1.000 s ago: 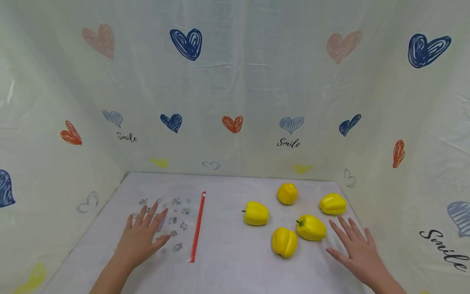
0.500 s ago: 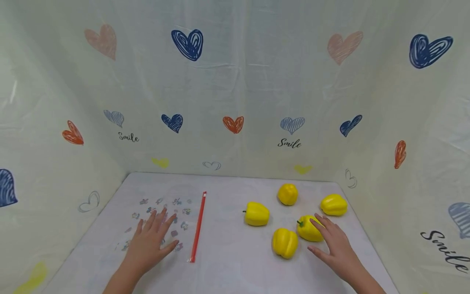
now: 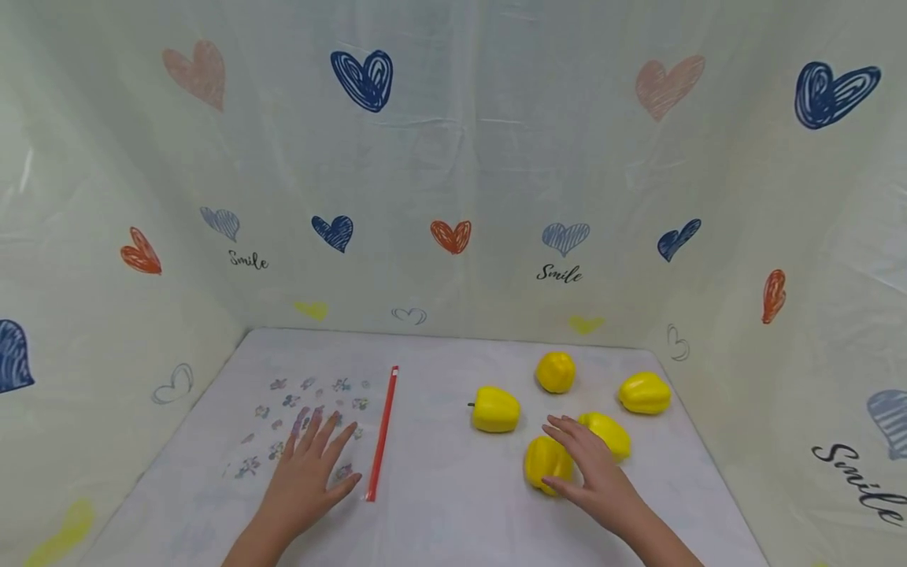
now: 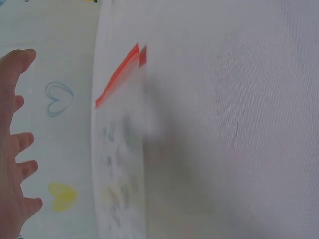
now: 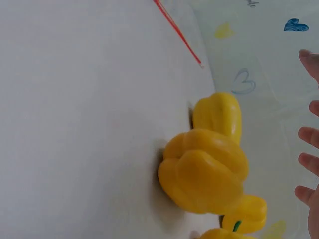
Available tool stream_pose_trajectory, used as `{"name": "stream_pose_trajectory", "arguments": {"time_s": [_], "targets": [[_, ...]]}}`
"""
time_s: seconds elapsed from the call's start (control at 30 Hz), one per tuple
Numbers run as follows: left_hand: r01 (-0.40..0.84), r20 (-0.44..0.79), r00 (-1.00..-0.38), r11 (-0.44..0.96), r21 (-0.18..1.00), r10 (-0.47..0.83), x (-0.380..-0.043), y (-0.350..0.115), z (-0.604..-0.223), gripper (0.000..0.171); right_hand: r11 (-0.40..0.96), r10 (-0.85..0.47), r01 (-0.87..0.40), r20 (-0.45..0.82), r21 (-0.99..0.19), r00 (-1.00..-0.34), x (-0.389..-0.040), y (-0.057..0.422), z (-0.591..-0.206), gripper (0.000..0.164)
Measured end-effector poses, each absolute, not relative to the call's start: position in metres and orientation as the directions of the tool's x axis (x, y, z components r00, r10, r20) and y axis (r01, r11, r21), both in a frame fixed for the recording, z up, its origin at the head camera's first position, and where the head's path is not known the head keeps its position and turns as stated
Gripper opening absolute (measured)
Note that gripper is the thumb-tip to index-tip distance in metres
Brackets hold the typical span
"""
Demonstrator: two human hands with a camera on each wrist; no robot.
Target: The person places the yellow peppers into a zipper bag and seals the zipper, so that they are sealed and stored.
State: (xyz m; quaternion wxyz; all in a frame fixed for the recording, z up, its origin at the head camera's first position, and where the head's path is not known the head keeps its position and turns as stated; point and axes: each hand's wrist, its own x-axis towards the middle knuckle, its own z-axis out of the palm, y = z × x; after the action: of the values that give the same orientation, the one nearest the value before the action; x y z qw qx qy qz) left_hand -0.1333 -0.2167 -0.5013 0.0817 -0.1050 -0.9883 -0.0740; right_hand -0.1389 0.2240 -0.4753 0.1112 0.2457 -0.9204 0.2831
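Observation:
My left hand [image 3: 301, 484], fingers spread, is over the lower part of a clear plastic bag [image 3: 290, 401] printed with small cartoon figures. A red zip strip [image 3: 383, 433] runs down the bag's right edge. On the right, my right hand [image 3: 598, 484] hovers with extended fingers and holds nothing. It overlaps the front yellow bell pepper [image 3: 540, 465] and partly hides a second bell pepper [image 3: 612, 435] behind it. In the right wrist view, the front bell pepper [image 5: 204, 172] shows apart from the fingertips. The left wrist view has the left hand [image 4: 12, 144] raised and holding nothing.
More yellow bell peppers lie farther back: one left of the group [image 3: 496, 409], one at the back [image 3: 556, 372], one near the right edge [image 3: 645, 393]. The white-covered table [image 3: 432, 472] meets a heart-printed curtain [image 3: 453, 157] at the back and sides.
My right hand has moved left from beside the right-hand peppers to over the front one. The left hand has shifted slightly right and nearer me over the bag. The peppers stay in place.

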Motion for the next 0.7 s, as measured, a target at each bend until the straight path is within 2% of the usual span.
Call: {"name": "stream_pose_trajectory", "arguments": {"time_s": [0.17,0.33,0.53,0.7], "targets": [[0.212,0.162,-0.969,0.967,0.141,0.189,-0.134,-0.212,-0.506,0.081,0.673,-0.415,-0.543,0.351,-0.502,-0.839,-0.146,0.203,-0.477,0.064],[0.213,0.173,-0.968,0.963,0.166,0.184,-0.134,-0.209,-0.511,0.081,0.637,-0.421,-0.508,0.291,-0.579,-0.859,-0.151,0.184,-0.48,0.065],[0.181,0.122,-0.98,0.957,0.226,0.157,-0.136,-0.205,-0.515,0.085,0.578,-0.437,-0.492,0.262,-0.651,-0.861,-0.156,0.162,-0.486,0.061],[0.159,0.095,-0.986,0.949,0.274,0.137,-0.136,-0.204,-0.515,0.083,0.551,-0.458,-0.471,0.222,-0.688,-0.861,-0.158,0.147,-0.488,0.063]]}}
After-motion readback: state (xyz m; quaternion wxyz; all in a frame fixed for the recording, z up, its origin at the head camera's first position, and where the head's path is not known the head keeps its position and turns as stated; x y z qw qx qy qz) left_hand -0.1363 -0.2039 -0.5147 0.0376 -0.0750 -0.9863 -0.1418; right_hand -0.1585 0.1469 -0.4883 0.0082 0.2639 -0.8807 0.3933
